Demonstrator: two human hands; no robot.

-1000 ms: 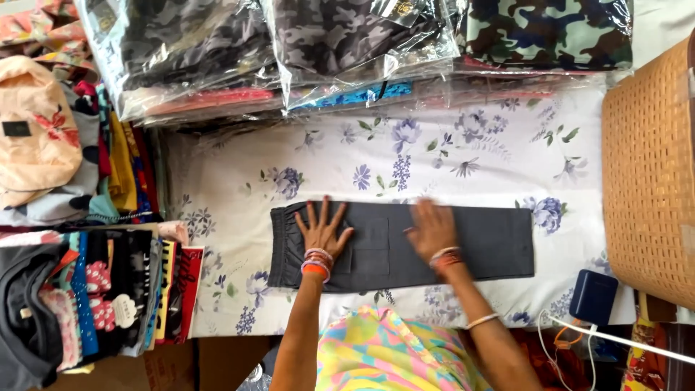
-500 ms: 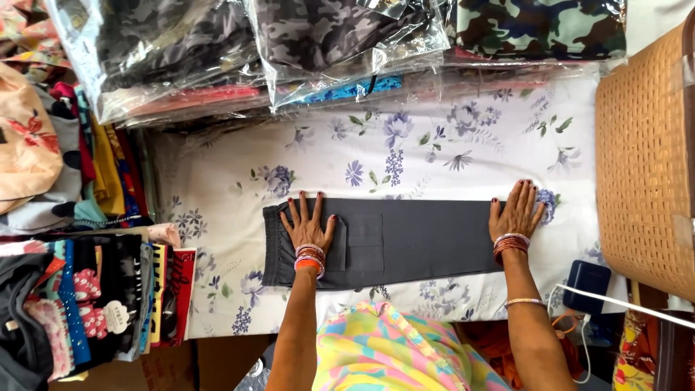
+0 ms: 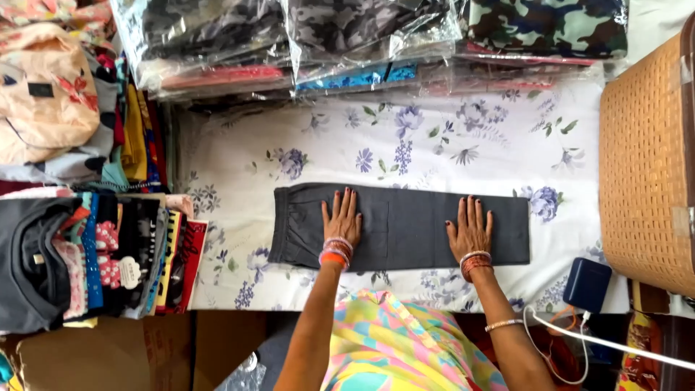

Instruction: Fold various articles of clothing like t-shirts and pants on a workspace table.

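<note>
A pair of dark grey trousers [image 3: 405, 217], folded into a long strip, lies flat on a white sheet with purple flowers [image 3: 434, 145]. Its elastic waistband is at the left end. My left hand [image 3: 342, 221] rests palm down on the trousers near the pocket, fingers spread. My right hand [image 3: 470, 230] presses flat on the leg part further right, short of the hem. Both wrists wear orange and red bangles. Neither hand grips the cloth.
Clear plastic packs of camouflage clothes [image 3: 347, 32] are stacked along the far edge. Piles of folded colourful garments [image 3: 94, 253] stand at the left. A woven tan basket [image 3: 648, 159] sits at the right, with a dark blue box [image 3: 588, 284] and a white cable [image 3: 615, 340] near it.
My right hand has slid left from the hem end of the trousers onto the leg. My left hand has shifted a little right, away from the waistband.
</note>
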